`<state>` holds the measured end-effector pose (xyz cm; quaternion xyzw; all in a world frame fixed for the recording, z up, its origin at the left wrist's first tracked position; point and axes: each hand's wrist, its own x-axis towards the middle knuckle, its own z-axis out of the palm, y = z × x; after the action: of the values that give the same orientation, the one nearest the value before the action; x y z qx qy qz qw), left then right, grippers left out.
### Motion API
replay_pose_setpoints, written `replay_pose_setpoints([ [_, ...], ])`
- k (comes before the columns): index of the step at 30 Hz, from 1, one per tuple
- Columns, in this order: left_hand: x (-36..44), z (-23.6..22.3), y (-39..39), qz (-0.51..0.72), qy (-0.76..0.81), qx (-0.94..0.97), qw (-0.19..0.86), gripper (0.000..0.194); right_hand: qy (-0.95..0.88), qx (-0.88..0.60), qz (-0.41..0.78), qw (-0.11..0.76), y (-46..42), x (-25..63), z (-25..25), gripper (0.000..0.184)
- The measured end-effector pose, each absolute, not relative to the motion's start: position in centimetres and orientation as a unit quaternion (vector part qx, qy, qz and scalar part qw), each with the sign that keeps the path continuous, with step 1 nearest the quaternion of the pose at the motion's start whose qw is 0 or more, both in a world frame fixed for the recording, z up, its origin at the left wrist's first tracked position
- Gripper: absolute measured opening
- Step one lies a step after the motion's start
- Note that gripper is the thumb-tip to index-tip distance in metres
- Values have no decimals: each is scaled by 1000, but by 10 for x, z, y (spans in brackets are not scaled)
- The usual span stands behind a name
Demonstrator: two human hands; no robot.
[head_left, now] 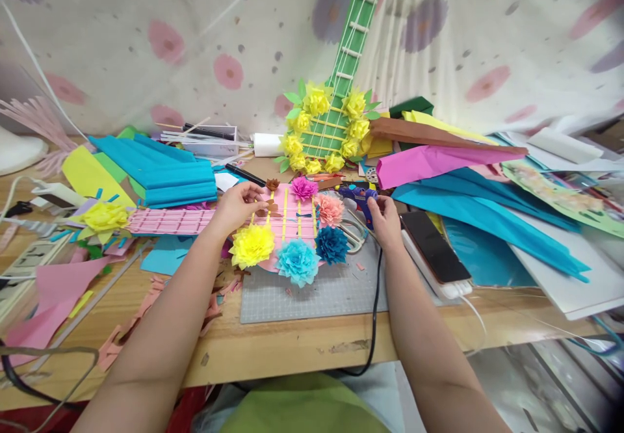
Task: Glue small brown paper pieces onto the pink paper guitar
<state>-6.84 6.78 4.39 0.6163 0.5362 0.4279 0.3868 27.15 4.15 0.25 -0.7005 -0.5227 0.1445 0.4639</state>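
A pink paper guitar (292, 205) lies on the grey cutting mat (312, 303), with its neck (168, 221) pointing left. Yellow (252, 246), light blue (297, 262), dark blue (332, 245), coral (329, 210) and magenta (304, 188) paper flowers ring its body. A small brown flower (272, 184) sits at the upper left. My left hand (238, 207) is over the body's left side, fingertips closed at a small brown paper piece (272, 209). My right hand (386, 220) grips a blue glue gun (359, 197), its nozzle hidden or too small to make out.
Behind stands a green paper guitar (324, 134) with yellow flowers. Scissors (351, 233) lie beside the pink body. A phone (433, 248) rests on a white power bank at right. A black cord (376, 316) hangs over the table edge. Blue crepe paper (160, 170) lies left.
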Motion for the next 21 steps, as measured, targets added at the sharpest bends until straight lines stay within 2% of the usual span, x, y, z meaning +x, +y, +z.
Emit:
replay_pose_setpoints([
  [3,-71,43,69,434,539,606,392,34,-541,-728,140,398,44,267,0,64],
  [7,-72,43,68,419,549,611,386,20,-536,-766,149,322,48,265,-4,58],
  [10,-71,46,66,414,560,615,370,12,-515,-766,141,359,52,268,-7,50],
  [14,-70,49,64,432,559,605,366,10,-473,-698,149,516,54,265,6,50],
  [16,-69,49,64,441,554,597,377,10,-471,-661,180,556,53,256,24,46],
  [18,-68,49,63,448,550,583,396,14,-511,-622,230,547,50,242,45,42],
  [21,-68,50,62,445,559,564,414,24,-622,-558,324,443,47,216,73,42],
])
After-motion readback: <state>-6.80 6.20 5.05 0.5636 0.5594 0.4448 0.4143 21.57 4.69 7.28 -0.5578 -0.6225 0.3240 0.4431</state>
